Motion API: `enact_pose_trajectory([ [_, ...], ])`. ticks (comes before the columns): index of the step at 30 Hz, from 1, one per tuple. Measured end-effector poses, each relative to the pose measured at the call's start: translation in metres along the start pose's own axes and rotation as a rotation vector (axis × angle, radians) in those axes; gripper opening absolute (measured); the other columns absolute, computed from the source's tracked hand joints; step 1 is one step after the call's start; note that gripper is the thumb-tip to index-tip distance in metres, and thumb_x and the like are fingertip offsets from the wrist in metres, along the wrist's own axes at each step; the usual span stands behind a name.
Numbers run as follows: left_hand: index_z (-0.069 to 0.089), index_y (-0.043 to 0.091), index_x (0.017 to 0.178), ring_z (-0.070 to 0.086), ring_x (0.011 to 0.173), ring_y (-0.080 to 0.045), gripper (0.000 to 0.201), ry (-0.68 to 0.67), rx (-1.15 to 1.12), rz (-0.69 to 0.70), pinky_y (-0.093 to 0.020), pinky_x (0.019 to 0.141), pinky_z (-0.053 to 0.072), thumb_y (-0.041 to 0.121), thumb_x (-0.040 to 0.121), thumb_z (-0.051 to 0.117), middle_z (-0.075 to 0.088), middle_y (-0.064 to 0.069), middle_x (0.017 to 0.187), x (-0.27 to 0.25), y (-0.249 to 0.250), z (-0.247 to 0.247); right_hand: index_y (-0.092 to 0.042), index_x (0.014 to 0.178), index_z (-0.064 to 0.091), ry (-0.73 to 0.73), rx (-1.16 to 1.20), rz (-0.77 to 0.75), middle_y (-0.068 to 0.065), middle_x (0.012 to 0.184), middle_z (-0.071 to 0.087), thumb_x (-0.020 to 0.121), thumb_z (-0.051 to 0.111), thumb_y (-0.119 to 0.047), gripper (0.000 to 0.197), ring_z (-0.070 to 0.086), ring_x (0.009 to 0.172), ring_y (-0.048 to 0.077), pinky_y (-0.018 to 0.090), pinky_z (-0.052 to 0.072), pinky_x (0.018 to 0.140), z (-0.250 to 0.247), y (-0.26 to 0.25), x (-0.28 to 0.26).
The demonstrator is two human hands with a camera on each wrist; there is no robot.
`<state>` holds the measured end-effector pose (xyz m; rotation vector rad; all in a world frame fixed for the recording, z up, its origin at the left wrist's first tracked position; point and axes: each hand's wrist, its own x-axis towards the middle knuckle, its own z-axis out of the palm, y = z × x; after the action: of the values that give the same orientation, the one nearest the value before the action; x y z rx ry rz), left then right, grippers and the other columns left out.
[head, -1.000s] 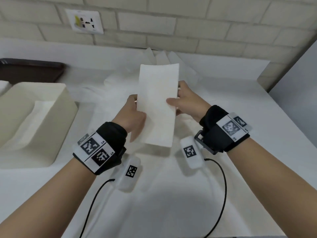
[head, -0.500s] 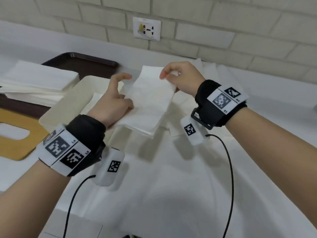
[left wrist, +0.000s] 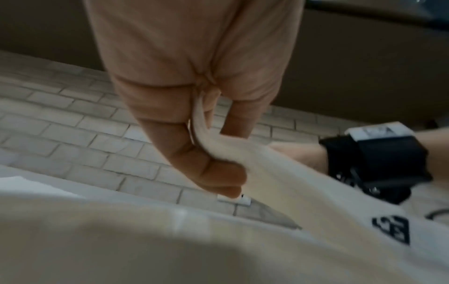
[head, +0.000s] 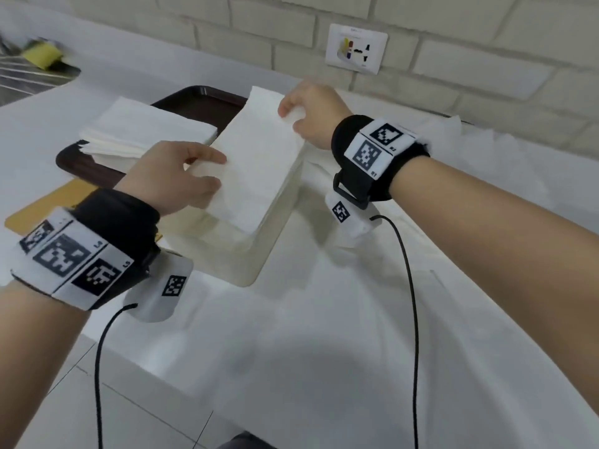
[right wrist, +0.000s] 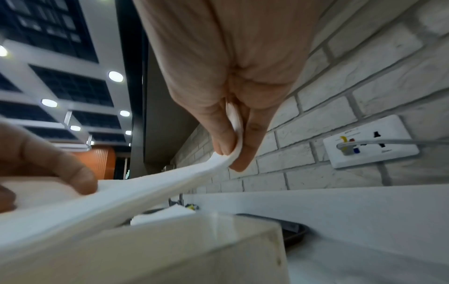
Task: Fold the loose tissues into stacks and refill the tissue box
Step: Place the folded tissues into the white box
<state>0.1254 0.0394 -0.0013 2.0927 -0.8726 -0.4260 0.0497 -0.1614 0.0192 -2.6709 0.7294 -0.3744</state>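
Countertop (head: 356, 319) fills the lower frame; at upper left a dark tray (head: 194, 98) carries a stack of folded tissues (head: 146, 131). At centre sits the cream tissue box (head: 233, 254), with the folded tissue (head: 259, 163) held flat just over its open top. The left hand (head: 175, 176) pinches the near-left edge, the right hand (head: 311, 118) pinches the far corner. This looks like the refill step: next, lower the tissue level inside the walls, then let go

Dark brown tray (head: 181, 102) far left on the white counter (head: 324, 335). Wall socket (head: 356, 48) up on pale brick (head: 227, 30); yellow sponge (head: 42, 55) far left.
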Motion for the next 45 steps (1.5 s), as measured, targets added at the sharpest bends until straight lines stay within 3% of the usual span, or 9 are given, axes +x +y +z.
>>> enact_pose_trajectory([
  [6, 0.057, 0.023, 0.120, 0.042, 0.096, -0.016, 0.044, -0.143, 0.389, -0.100, -0.025, 0.079, 0.033, 0.007, 0.080, 0.065, 0.048, -0.003, 0.121, 0.014, -0.026, 0.015, -0.015, 0.134, 0.047, -0.330, -0.306, -0.036, 0.010, 0.145, 0.034, 0.092, 0.041, 0.003, 0.046, 0.039, 0.130, 0.026, 0.028, 0.034, 0.104, 0.036, -0.014, 0.012],
  [14, 0.049, 0.015, 0.132, 0.046, 0.119, -0.027, 0.047, -0.388, 0.698, -0.184, -0.028, 0.083, 0.039, 0.010, 0.086, 0.060, 0.046, -0.007, 0.133, 0.022, -0.027, 0.031, -0.008, 0.119, 0.059, -0.505, -0.567, -0.029, 0.012, 0.122, 0.060, 0.087, 0.044, 0.001, 0.037, 0.061, 0.103, 0.028, 0.038, 0.050, 0.089, 0.081, -0.009, 0.029],
  [18, 0.052, 0.010, 0.128, 0.049, 0.116, -0.028, 0.038, -0.397, 0.783, -0.160, -0.027, 0.080, 0.037, 0.008, 0.091, 0.046, 0.052, -0.011, 0.127, 0.021, -0.023, 0.032, -0.004, 0.122, 0.058, -0.615, -0.642, -0.048, 0.011, 0.124, 0.059, 0.090, 0.047, -0.005, 0.034, 0.058, 0.109, 0.029, 0.032, 0.050, 0.079, 0.095, -0.006, 0.038],
  [23, 0.051, 0.004, 0.125, 0.052, 0.109, -0.029, 0.037, -0.386, 0.801, -0.158, -0.028, 0.075, 0.038, 0.001, 0.088, 0.048, 0.053, -0.015, 0.121, 0.021, -0.020, 0.032, -0.008, 0.125, 0.057, -0.593, -0.627, -0.022, 0.008, 0.126, 0.059, 0.086, 0.050, -0.006, 0.040, 0.059, 0.110, 0.028, 0.037, 0.047, 0.095, 0.101, -0.008, 0.039],
  [29, 0.055, 0.007, 0.122, 0.048, 0.088, -0.022, 0.034, -0.427, 0.821, -0.169, -0.024, 0.058, 0.039, 0.012, 0.088, 0.056, 0.057, -0.012, 0.118, 0.019, -0.019, 0.032, -0.007, 0.109, 0.063, -0.628, -0.686, -0.051, 0.010, 0.108, 0.065, 0.079, 0.053, -0.010, 0.032, 0.063, 0.096, 0.032, 0.044, 0.052, 0.087, 0.109, -0.012, 0.039],
  [35, 0.062, 0.020, 0.114, 0.037, 0.117, -0.024, 0.033, -0.419, 0.983, 0.001, -0.026, 0.090, 0.032, 0.033, 0.084, 0.062, 0.042, -0.004, 0.115, 0.021, -0.021, 0.034, -0.008, 0.117, 0.052, -0.374, -0.697, -0.171, 0.006, 0.133, 0.041, 0.089, 0.044, -0.013, 0.030, 0.039, 0.121, 0.027, 0.034, 0.035, 0.098, 0.106, -0.008, 0.024],
  [39, 0.066, 0.025, 0.107, 0.046, 0.096, -0.015, 0.026, -0.503, 0.781, -0.073, -0.022, 0.081, 0.033, 0.038, 0.087, 0.054, 0.054, -0.002, 0.095, 0.017, -0.017, 0.038, -0.006, 0.108, 0.064, -0.555, -0.589, -0.162, 0.009, 0.113, 0.065, 0.089, 0.046, -0.012, 0.027, 0.061, 0.091, 0.028, 0.032, 0.048, 0.078, 0.110, -0.014, 0.027],
  [42, 0.061, 0.020, 0.084, 0.048, 0.081, -0.015, 0.019, -0.513, 0.710, -0.138, -0.023, 0.074, 0.035, 0.034, 0.089, 0.048, 0.055, 0.002, 0.076, 0.016, -0.014, 0.041, -0.007, 0.102, 0.067, -0.581, -0.616, -0.153, 0.010, 0.106, 0.068, 0.086, 0.048, -0.011, 0.025, 0.055, 0.071, 0.025, 0.029, 0.045, 0.067, 0.110, -0.015, 0.022],
  [45, 0.059, 0.010, 0.084, 0.051, 0.082, -0.020, 0.033, -0.524, 0.728, -0.163, -0.024, 0.071, 0.034, 0.038, 0.094, 0.043, 0.056, -0.001, 0.079, 0.016, -0.011, 0.045, -0.007, 0.117, 0.059, -0.603, -0.582, -0.120, 0.008, 0.120, 0.061, 0.091, 0.047, -0.013, 0.030, 0.060, 0.097, 0.029, 0.033, 0.046, 0.079, 0.101, -0.017, 0.019],
])
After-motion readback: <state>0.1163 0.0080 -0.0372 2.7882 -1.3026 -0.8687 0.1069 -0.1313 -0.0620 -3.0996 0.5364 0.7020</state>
